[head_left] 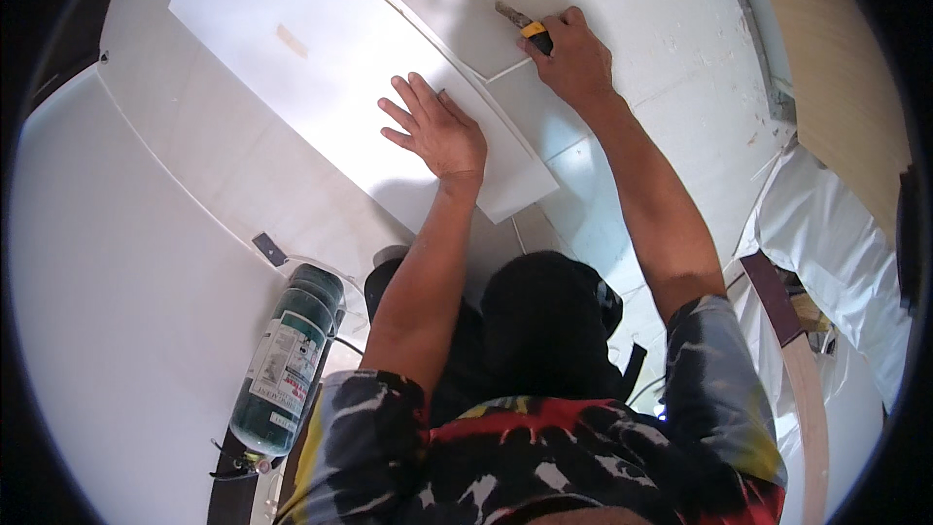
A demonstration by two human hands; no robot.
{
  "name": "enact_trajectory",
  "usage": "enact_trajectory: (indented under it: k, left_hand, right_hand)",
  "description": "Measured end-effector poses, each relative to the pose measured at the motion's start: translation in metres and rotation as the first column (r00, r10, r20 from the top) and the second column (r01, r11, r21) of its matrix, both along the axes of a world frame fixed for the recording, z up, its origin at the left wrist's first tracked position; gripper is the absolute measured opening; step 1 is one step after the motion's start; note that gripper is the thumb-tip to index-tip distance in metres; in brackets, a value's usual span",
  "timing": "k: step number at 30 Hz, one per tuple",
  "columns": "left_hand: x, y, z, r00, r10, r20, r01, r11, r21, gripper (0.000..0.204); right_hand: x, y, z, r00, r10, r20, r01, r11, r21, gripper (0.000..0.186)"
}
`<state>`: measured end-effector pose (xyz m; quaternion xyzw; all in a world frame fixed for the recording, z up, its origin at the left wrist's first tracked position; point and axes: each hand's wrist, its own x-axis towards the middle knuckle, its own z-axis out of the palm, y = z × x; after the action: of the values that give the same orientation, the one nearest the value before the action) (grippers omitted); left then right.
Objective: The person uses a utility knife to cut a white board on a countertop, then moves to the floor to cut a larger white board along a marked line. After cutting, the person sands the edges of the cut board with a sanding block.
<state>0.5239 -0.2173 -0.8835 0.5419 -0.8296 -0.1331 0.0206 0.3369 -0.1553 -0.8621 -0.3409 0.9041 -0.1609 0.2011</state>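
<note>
My left hand (442, 136) lies flat with its fingers spread on a large white sheet (321, 68). The sheet rests on the tiled floor, running from the upper left toward the middle. Along its right side shows a narrow white strip (501, 141); I cannot tell whether it is a separate piece. Beyond that edge, my right hand (575, 60) is closed around the black and yellow handle of what looks like a utility knife (533, 31). Its dirty, narrow blade points to the upper left, apart from the sheet. A small tan patch (292, 40) marks the sheet's surface.
A dark green gas cylinder (282, 369) with labels lies at the lower left, beside a small dark plate (269, 249). White plastic sheeting (826, 224) hangs at the right near a wooden panel (826, 58). A white wall (107, 262) borders the left.
</note>
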Motion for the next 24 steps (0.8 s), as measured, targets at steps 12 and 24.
enact_trajectory:
  k: [12,24]
  left_hand:
    - [-0.002,-0.136,0.026,0.967,-0.191,-0.171,0.188,0.982,-0.032,0.034]
    - [-0.088,-0.372,-0.016,0.993,-0.111,-0.049,0.100,0.976,-0.191,0.042]
  right_hand:
    - [-0.003,-0.008,0.008,0.997,-0.064,0.039,0.064,0.998,0.012,0.033]
    - [-0.009,-0.014,0.008,0.961,-0.188,0.204,0.151,0.972,0.180,0.033]
